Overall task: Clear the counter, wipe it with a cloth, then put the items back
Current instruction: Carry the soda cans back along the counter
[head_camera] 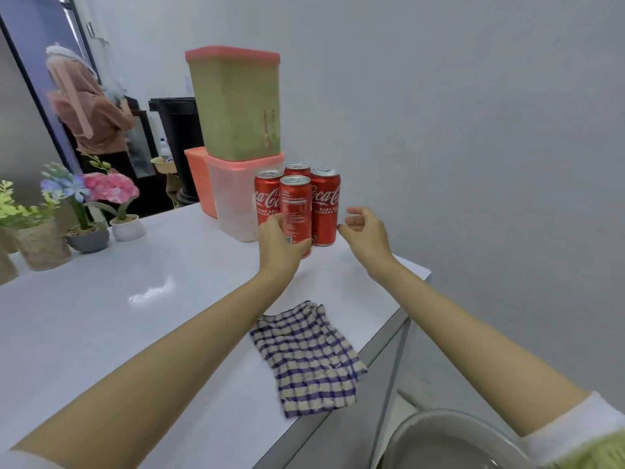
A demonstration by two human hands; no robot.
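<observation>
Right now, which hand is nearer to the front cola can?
Left. The left hand grips the front cola can low down; the right hand hovers apart to its right, holding nothing.

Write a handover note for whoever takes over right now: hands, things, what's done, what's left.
Hands: the left hand grips the front can. The right hand is open beside the right can and holds nothing.
Things: these and the two rear cans stand beside the stacked containers. The cloth lies at the counter edge, and the flower pots are far left.
Done: unclear whether wiping happened.
Left: check that, then finish the cans.
</observation>
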